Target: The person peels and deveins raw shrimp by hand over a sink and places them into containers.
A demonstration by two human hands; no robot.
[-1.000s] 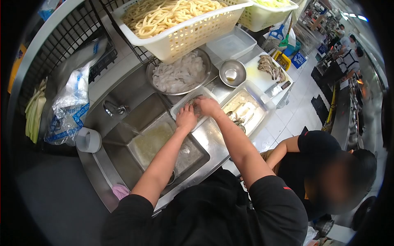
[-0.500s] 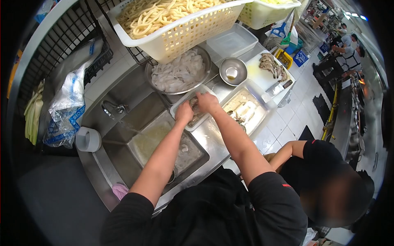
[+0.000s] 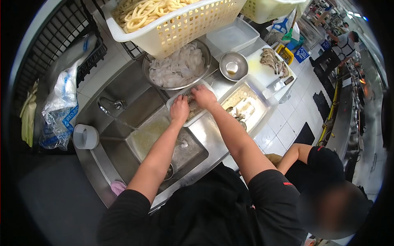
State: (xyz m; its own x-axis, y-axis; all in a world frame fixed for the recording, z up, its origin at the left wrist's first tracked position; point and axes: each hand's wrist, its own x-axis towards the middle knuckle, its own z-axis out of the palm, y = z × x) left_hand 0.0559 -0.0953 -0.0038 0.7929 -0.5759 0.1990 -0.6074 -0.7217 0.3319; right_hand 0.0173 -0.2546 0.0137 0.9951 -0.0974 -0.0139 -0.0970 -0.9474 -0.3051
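Hands a little farther apart than half a second ago: left hand (image 3: 179,110) at left side of small white basket (image 3: 200,116), right hand (image 3: 204,97) over its upper part. Fingers of both bent down into basket; whether grasping brownish pieces (image 3: 193,107) inside, cannot tell. Basket on steel surface (image 3: 208,132), centre of frame, beside sink (image 3: 141,107); tap (image 3: 111,105) running. Bowl of pale, glistening pieces (image 3: 177,69) just above basket; clear tub (image 3: 262,107) to its right. Co-worker (image 3: 328,168) lower right, head lower in frame than before. Tiled floor (image 3: 283,123) beyond surface.
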